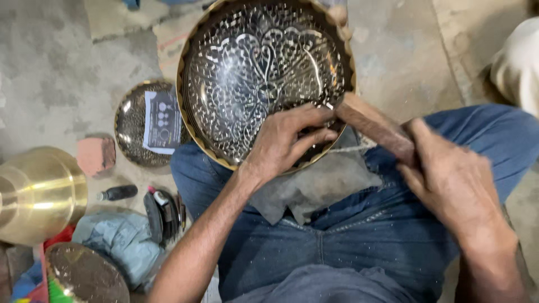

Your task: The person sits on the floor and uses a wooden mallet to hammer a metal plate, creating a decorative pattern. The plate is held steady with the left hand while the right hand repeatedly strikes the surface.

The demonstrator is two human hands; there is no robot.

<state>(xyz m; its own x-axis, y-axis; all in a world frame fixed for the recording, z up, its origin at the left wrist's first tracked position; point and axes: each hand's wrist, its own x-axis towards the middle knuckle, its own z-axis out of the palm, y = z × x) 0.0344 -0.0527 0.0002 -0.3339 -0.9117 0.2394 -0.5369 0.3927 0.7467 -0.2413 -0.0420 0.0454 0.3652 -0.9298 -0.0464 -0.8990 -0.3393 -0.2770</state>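
Seated person, legs in blue jeans (337,235), working over a concrete floor (50,67). Large engraved brass plate (264,78) propped on the lap, tilted up toward the camera, its lower rim resting on a grey cloth (314,188) spread over the thighs; dense chased floral pattern, scalloped golden edge. Left hand (283,140) lies on the lower part of the plate face, fingers pinched around what looks like a small chisel or punch, its tip barely visible against the metal. Right hand (449,179) clenched around the handle end of a wooden mallet (373,126), whose head meets the left fingers near the plate's lower right rim. Judgement on handling: the plate looks rigid and fairly heavy, polished enough to be slippery, the raised work liable to scratch or dent; best held by the plain rim, with the cloth below stopping it sliding. To the person's left on the floor: a smaller engraved plate (132,120) with a paper sheet (161,120) lying on it, a reddish block (95,154), a plain brass vessel (36,193), a small dark bottle (118,193), a crumpled pale blue cloth (120,241), another round dish (84,275) partly out of frame.
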